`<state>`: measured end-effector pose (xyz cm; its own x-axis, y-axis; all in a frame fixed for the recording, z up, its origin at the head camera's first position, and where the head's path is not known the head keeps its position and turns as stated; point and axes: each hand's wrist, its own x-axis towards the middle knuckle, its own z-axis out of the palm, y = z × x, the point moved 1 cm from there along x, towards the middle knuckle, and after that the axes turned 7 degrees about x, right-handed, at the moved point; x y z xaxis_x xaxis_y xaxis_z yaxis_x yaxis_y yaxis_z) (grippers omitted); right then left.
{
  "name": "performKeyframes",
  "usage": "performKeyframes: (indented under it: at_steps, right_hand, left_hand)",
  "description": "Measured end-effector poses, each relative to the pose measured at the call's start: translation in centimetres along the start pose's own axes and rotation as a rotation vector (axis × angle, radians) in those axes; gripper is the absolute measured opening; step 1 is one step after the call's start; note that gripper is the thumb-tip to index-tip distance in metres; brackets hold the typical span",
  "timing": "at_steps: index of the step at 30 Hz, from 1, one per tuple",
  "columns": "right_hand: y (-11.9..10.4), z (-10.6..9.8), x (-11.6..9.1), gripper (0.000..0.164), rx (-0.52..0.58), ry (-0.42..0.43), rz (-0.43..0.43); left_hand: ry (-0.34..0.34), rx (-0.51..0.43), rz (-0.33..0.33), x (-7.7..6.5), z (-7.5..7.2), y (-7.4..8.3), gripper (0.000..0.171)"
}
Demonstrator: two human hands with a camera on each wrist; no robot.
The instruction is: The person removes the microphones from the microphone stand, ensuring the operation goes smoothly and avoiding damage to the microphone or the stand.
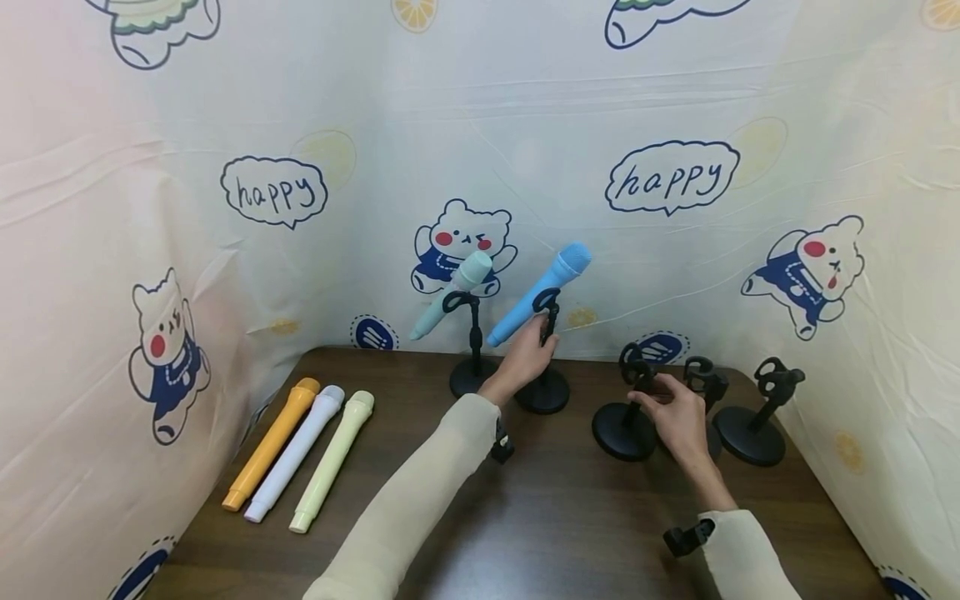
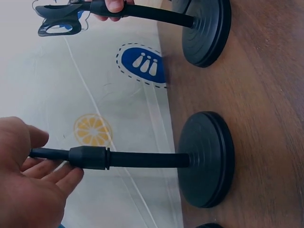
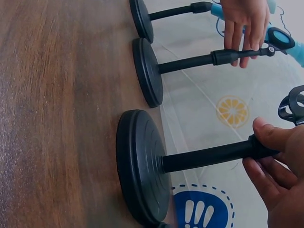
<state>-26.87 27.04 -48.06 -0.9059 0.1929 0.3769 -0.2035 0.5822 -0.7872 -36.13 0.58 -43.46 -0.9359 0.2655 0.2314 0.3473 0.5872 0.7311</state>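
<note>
My left hand (image 1: 527, 360) is at the upper pole of a black microphone stand (image 1: 543, 393), its fingers loosely round the pole, under the clip that carries a tilted blue microphone (image 1: 534, 298). With thumb and fingers, my right hand (image 1: 681, 417) grips the pole of another black stand (image 1: 624, 433), just below its clip. That clip holds no microphone, and the round base is close to the table in the right wrist view. Left of the blue microphone, a mint-green microphone (image 1: 472, 269) leans in the clip of a third stand (image 1: 468, 379).
Two more black stands, one partly behind my right hand (image 1: 708, 385) and one at the far right (image 1: 750, 437), have bare clips. On the left lie an orange microphone (image 1: 270, 446), a pale lavender one (image 1: 296, 454) and a yellow-green one (image 1: 332, 462). Patterned cloth (image 1: 525, 108) hangs behind the table (image 1: 525, 517).
</note>
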Motion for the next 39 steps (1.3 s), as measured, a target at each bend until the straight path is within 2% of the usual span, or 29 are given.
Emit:
performKeyframes:
  at_steps: [7, 18, 23, 31, 39]
  right_hand:
    - [0.38, 0.13, 0.05, 0.037, 0.008, 0.003, -0.001]
    - [0.65, 0.40, -0.31, 0.042, 0.020, -0.013, 0.019]
    - [0.69, 0.53, -0.35, 0.043, 0.004, -0.003, 0.027]
    - [0.67, 0.84, -0.49, 0.043, -0.007, 0.042, -0.012]
    - [0.19, 0.75, -0.68, 0.047, -0.022, 0.027, 0.008]
  left_hand:
    - [0.099, 0.003, 0.024, 0.67, 0.19, 0.36, 0.036]
    - [0.235, 0.131, 0.060, 0.90, 0.69, 0.61, 0.023]
    - [0.252, 0.146, 0.069, 0.87, 0.81, 0.62, 0.022]
    - [0.260, 0.168, 0.081, 0.84, 0.60, 0.62, 0.023]
    - [0.259, 0.168, 0.084, 0.27, 0.14, 0.50, 0.024]
